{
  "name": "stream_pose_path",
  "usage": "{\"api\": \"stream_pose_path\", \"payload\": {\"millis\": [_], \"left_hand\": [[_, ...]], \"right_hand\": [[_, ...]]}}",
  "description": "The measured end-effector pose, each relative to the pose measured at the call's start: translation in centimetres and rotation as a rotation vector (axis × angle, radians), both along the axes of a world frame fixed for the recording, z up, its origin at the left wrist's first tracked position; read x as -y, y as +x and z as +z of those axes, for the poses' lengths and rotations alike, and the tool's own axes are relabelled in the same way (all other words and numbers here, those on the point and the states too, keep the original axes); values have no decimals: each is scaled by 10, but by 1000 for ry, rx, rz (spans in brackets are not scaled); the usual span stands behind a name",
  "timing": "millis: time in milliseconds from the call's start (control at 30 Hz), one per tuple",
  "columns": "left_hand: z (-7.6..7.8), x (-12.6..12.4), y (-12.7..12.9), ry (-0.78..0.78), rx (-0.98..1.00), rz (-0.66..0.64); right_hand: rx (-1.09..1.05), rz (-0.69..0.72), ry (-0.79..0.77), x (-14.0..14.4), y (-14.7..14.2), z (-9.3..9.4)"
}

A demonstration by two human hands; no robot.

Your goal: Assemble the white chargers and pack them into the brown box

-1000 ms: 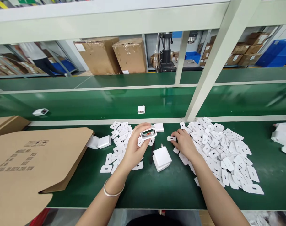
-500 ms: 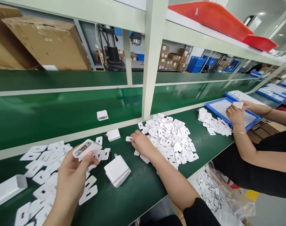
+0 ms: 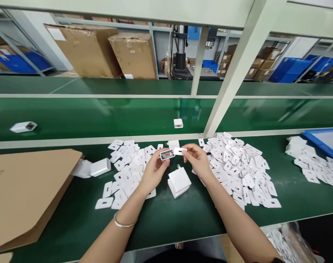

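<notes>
My left hand [image 3: 152, 171] holds a white charger body [image 3: 167, 154] with its open end, showing orange parts, turned toward me. My right hand [image 3: 199, 160] pinches a small white cover plate [image 3: 180, 151] right beside that open end. Both hands hover above the green bench [image 3: 182, 215]. Below them lies a short stack of white charger bodies [image 3: 179, 181]. A large heap of white cover plates [image 3: 237, 164] spreads to the right, a smaller scatter of plates [image 3: 125, 164] to the left.
A flat cardboard sheet [image 3: 23, 190] covers the bench's left end, two white housings [image 3: 92, 168] beside it. Single chargers [image 3: 178, 123] [image 3: 23, 126] sit on the green conveyor behind. A white post [image 3: 226, 87] rises at centre right. More plates [image 3: 311, 164] and a blue tray [image 3: 325, 140] lie far right.
My right hand lifted a cover plate off the bench and brought it to the charger in my left hand. The view swung right and then back to the centre.
</notes>
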State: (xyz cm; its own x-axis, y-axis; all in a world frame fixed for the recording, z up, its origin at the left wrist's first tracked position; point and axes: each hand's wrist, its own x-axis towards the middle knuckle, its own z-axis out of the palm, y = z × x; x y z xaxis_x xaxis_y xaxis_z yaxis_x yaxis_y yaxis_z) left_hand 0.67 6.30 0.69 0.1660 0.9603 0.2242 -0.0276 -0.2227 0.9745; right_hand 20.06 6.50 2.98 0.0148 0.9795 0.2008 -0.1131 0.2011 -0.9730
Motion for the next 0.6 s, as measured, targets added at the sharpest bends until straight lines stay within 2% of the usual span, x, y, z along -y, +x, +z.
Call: {"api": "stream_pose_path", "payload": {"millis": [133,267,400,467,500,600], "left_hand": [[2,1,-1,74,-121,-35],[4,1,4,133,-198,-60],[1,0,9,82,-166,10],[0,-2,8,32,-107,66],[-1,-3,8,7,-81,90],[-1,-7,5,-53,-21,147]], "right_hand": [[-2,62,2,3,-8,1],[18,57,-1,10,-13,-3],[112,26,-53,19,-12,0],[295,-31,-19,10,-8,7],[450,-70,1,-2,-5,11],[1078,-229,-31,-63,8,22]]}}
